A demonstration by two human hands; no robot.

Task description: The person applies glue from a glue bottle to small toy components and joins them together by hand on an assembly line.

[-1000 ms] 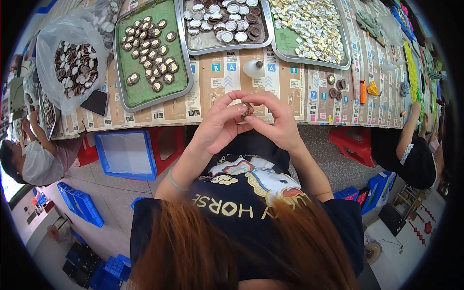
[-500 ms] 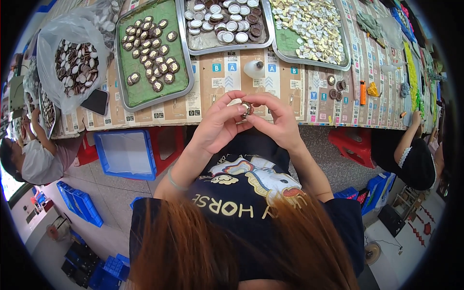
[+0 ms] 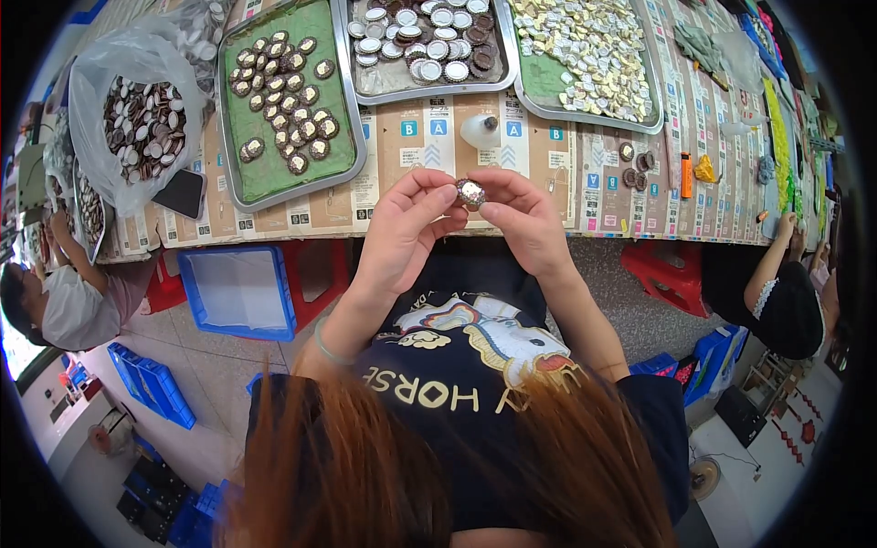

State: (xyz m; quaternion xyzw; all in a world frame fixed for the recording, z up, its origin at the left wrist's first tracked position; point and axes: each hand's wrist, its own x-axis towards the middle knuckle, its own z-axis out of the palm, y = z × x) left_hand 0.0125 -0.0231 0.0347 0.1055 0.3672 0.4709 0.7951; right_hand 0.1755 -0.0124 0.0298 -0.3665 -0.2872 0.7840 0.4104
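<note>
The small round piece (image 3: pixel 471 192) pinched between both hands looks glittery, with a shiny metal rim; the trays (image 3: pixel 351 137) are dull grey metal, one lined with matt green cloth (image 3: pixel 274 173). The bag (image 3: pixel 110 82) is thin, glossy clear plastic; the tabletop (image 3: pixel 402 155) is matt printed cardboard; the crate (image 3: pixel 239 290) is smooth blue plastic.

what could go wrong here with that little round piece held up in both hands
The small round piece is pinched only by fingertips of the left hand and right hand, at the table edge; a slip would likely drop it to the lap or floor. The small white bottle stands just beyond the hands and might get knocked over.
</note>
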